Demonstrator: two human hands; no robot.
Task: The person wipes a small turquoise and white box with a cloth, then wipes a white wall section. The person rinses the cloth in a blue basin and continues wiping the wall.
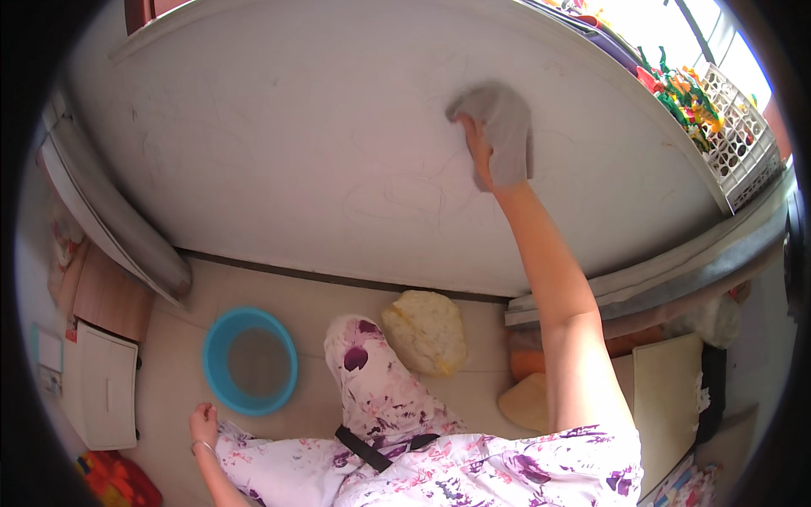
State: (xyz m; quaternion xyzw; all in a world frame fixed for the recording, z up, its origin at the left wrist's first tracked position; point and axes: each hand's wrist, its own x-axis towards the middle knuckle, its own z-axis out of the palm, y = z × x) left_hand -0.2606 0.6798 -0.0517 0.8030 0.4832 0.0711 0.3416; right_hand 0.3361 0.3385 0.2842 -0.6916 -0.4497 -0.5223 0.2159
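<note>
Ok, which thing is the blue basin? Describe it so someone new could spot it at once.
Start at the big white wall and drop to the beige floor below it. The blue basin sits there, just above the left hand and left of the yellowish cushion. It is the only round, bright blue thing, holding greyish water.

A home room: scribbled white wall [296, 144], toy basket [735, 127], floor cushion [427, 331].
</note>
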